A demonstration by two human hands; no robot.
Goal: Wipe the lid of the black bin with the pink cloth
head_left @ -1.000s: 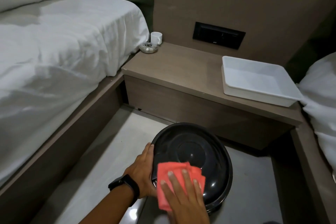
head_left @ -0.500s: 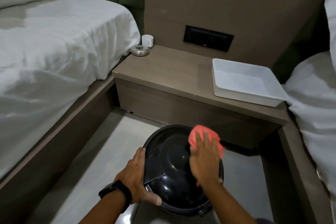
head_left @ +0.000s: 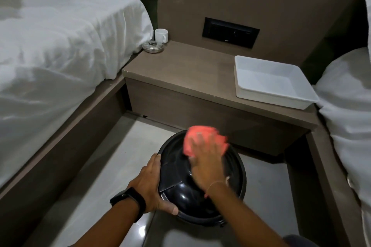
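The black bin stands on the floor between two beds, and its glossy round lid (head_left: 180,192) fills the lower middle of the view. My left hand (head_left: 149,184), with a black watch on the wrist, grips the lid's left rim. My right hand (head_left: 204,160) lies flat on the pink cloth (head_left: 198,136) and presses it onto the far part of the lid. The cloth sticks out beyond my fingertips and looks blurred. Part of the lid is hidden under my right hand and forearm.
A brown bedside shelf (head_left: 190,70) runs behind the bin, bearing a white tray (head_left: 267,94), a white cup (head_left: 161,35) and a metal ashtray (head_left: 153,46). White-sheeted beds flank the floor gap on the left (head_left: 60,46) and right (head_left: 349,96).
My right hand has slid the pink cloth from the lid's near edge to its far edge, then slightly leftward. My left hand stays on the left rim.
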